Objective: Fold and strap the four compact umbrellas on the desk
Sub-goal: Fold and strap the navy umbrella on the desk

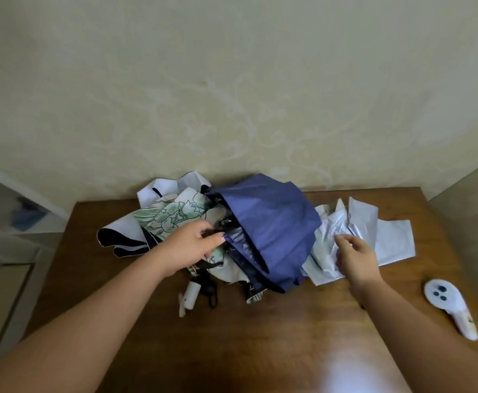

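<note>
Brown wooden desk (260, 336) against a cream wall with a faint scroll pattern (232, 95). Four unfolded compact umbrellas lie heaped at the far middle of the desktop, none strapped.

Navy-blue fabric umbrella (271, 222) sits on top, centre of the heap, canopy loose and bulging, its dark ribs showing at the open left side. Pale-blue crumpled fabric umbrella (385, 236) spreads flat to the right of it, partly tucked under the navy edge. White umbrella with a green line-drawn flower print (172, 214) lies left of the navy one, partly beneath it. White-and-black panelled umbrella (124, 236) is lowest and farthest left, one flap reaching up against the wall.

Left hand (192, 245) reaches into the gap between the floral canopy and the navy one; fingers curled, tips pinching dark fabric or frame at the navy umbrella's open side. Exactly which part it grips is hard to tell.

Right hand (356, 256) rests on the near left part of the pale-blue umbrella, fingers bent and pinching a fold of that fabric.

Near edge of the heap: a small white cylindrical handle (189, 296) and a black handle with a loop strap (210, 290) stick out toward the person, just beside each other.

White handheld controller with dark buttons (450, 307) lies on the desk at right, well apart from the umbrellas.
</note>
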Motion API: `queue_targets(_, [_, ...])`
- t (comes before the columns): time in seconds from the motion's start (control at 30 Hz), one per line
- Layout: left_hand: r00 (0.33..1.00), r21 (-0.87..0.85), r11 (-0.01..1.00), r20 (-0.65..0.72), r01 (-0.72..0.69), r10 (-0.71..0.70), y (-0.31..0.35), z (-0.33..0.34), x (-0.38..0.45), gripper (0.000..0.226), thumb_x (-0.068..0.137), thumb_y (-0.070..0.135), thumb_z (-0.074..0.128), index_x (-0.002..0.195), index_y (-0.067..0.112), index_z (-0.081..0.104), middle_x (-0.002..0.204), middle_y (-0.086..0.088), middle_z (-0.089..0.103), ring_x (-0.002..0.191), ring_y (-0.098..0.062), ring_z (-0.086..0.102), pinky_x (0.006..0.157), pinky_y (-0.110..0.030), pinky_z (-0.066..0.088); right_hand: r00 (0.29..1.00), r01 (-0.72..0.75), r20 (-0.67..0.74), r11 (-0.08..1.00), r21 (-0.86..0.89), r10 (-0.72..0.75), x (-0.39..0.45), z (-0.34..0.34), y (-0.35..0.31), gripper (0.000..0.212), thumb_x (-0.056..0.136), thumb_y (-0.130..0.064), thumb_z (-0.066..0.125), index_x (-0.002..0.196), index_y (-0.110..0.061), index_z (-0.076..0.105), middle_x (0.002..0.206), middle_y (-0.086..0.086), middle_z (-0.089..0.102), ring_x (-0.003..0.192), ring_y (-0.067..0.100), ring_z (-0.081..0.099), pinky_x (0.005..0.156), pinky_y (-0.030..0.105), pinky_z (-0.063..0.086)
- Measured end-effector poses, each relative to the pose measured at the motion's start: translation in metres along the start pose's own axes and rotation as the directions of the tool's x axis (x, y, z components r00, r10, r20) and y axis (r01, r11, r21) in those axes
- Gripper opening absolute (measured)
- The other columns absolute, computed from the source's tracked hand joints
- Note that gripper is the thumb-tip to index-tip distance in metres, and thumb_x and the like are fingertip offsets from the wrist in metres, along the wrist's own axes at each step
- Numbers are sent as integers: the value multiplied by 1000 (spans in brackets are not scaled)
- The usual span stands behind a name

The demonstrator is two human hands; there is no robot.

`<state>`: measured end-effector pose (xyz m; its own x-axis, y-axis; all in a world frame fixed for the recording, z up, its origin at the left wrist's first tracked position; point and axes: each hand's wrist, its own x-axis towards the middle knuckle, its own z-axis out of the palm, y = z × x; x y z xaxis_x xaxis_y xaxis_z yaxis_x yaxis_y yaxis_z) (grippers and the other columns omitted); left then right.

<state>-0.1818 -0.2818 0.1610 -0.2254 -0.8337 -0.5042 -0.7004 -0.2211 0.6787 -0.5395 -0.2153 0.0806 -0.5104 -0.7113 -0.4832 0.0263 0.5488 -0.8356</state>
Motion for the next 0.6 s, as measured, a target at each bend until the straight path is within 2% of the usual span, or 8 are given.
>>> queue_targets(0.07, [996,134,990,-74,-47,57,-3,-7,-13,23,89,48,77,97,33,62,88,7,73,79,-10,67,75,-34,53,997,73,25,997,31,-74,-15,7,-19,12,102,-30,63,102,-21,71,81,5,62,72,21,55,68,34,48])
queue_targets(0.13, [986,159,984,-131,-84,106,-8,-13,-28,34,78,47,87,97,34,62,96,14,71,88,-6,67,83,-37,57,986,161,36,986,51,-163,-29,13,-40,6,102,-26,65,101,-26,71,90,6,67,76,19,59,71,34,49])
queue_targets(0.23, [970,84,984,-177,-155,168,-14,-27,-49,55,67,57,91,113,39,66,110,20,73,104,-2,67,93,-40,58,934,322,170,947,-19,-314,-52,20,-74,23,98,-12,69,111,-30,76,107,-1,75,95,19,69,88,35,54])
queue_targets(0.3, [950,69,977,-229,-204,214,-14,-37,-63,58,69,52,91,120,42,64,115,23,72,109,-4,66,94,-39,57,875,383,310,923,26,-372,-71,25,-91,34,96,2,66,116,-23,78,115,2,78,106,22,73,92,37,58])
queue_targets(0.37, [921,35,968,-299,-249,248,-13,-46,-76,51,77,33,91,117,45,63,113,24,70,109,-5,64,88,-28,56,823,395,407,914,92,-397,-98,32,-108,37,95,10,64,114,-18,77,112,1,79,102,14,73,86,30,59])
queue_targets(0.43, [905,-52,959,-349,-278,243,-14,-57,-90,52,78,18,90,109,45,58,107,25,68,104,-1,64,79,-14,50,785,388,478,914,119,-395,-119,42,-117,41,93,15,63,116,-17,75,109,-2,79,99,12,72,84,31,59])
queue_targets(0.53, [913,-132,950,-341,-283,225,-23,-72,-106,47,73,19,94,98,34,56,99,9,72,94,-8,69,79,-30,55,811,307,471,938,161,-347,-139,50,-121,57,95,13,62,138,-25,61,111,-3,78,102,19,75,87,45,58])
queue_targets(0.6, [945,-214,941,-254,-264,207,-27,-79,-116,45,74,15,93,97,23,55,91,0,72,78,-17,70,72,-40,56,838,232,445,944,233,-316,-149,50,-121,65,95,12,63,144,-31,54,116,-4,77,104,22,75,81,43,62])
